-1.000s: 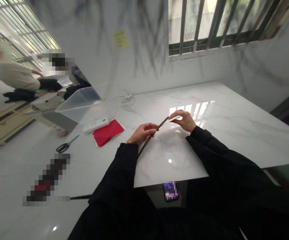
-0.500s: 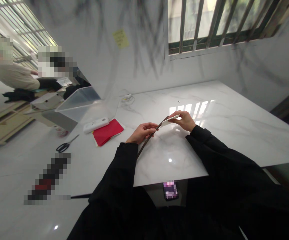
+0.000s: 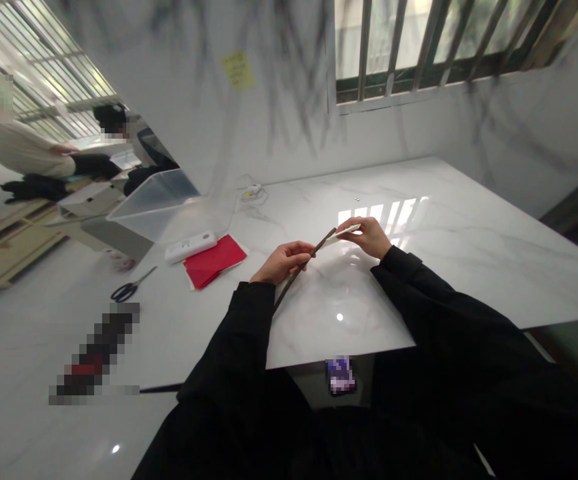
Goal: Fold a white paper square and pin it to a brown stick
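Between the fingertips of my left hand [image 3: 279, 263] is a long, thin, dark brown strip [image 3: 287, 289], slanting from near my left sleeve up towards my other hand. My right hand [image 3: 373, 237] pinches a thin, flat, cream-white piece [image 3: 343, 233], seen nearly edge-on. The white piece's left end meets or lies close to the strip's upper end; whether they are joined I cannot tell. Both hands are raised over the white marbled table [image 3: 349, 293].
Left of my hands lie red sheets [image 3: 216, 260], a white oblong device [image 3: 191, 247] and scissors [image 3: 127, 291]. A clear plastic bin [image 3: 153, 200] stands farther back. Behind it two people sit near barred windows. A small white item with a cable [image 3: 253, 191] rests by the wall.
The whole view has shifted very slightly. Both hands keep the same hold on the brown strip and the white piece.
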The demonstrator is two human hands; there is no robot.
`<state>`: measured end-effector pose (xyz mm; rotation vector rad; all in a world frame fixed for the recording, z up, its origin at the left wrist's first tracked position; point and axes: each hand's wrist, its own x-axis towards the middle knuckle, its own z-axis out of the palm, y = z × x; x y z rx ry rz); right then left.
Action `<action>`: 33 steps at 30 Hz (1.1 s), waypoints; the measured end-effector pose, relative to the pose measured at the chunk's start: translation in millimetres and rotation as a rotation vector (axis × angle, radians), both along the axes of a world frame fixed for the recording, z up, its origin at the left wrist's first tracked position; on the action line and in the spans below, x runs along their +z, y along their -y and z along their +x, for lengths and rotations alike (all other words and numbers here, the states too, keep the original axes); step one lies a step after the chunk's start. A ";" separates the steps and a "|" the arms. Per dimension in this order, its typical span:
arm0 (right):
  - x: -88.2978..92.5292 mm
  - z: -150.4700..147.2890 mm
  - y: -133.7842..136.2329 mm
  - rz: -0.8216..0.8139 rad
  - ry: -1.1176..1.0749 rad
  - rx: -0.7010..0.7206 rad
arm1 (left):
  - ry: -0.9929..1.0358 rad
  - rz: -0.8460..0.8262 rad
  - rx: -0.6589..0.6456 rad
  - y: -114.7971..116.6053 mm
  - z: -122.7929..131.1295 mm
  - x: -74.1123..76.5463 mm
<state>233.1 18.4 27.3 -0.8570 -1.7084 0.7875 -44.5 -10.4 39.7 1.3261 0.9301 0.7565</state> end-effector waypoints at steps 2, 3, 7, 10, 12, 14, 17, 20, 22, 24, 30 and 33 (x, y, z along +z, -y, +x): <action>-0.4 0.1 -0.1 -0.007 -0.006 0.001 | 0.003 0.002 -0.003 0.0 -0.1 0.0; -0.3 0.1 0.1 -0.007 -0.008 0.001 | 0.004 0.004 -0.003 0.2 -0.1 0.2; 1.4 1.2 1.6 0.061 0.042 -0.024 | -0.016 0.003 -0.001 1.4 0.6 2.3; 1.5 2.7 1.8 0.127 0.097 -0.043 | -0.015 0.002 0.002 2.2 1.3 3.9; 0.9 3.5 1.1 0.146 0.109 -0.044 | -0.012 -0.001 0.002 2.4 1.5 4.5; 0.8 4.0 0.2 0.153 0.114 -0.040 | -0.014 -0.005 -0.001 2.3 1.4 4.5; 2.0 4.4 -0.9 0.158 0.119 -0.035 | -0.020 -0.002 -0.003 2.2 1.0 3.6; 3.6 4.3 -1.0 0.170 0.111 -0.037 | -0.023 0.001 -0.001 2.0 0.5 2.6; 4.2 4.1 -0.6 0.175 0.106 -0.033 | -0.021 -0.001 -0.004 1.7 0.5 2.5; 4.3 3.8 0.1 0.177 0.106 -0.027 | -0.022 -0.004 -0.007 1.5 0.6 2.9; 4.2 3.4 0.3 0.145 0.091 -0.027 | -0.043 0.012 -0.021 2.1 1.0 4.3; 2.5 3.5 -1.5 0.097 0.078 -0.025 | -0.046 0.017 -0.032 2.8 1.2 4.4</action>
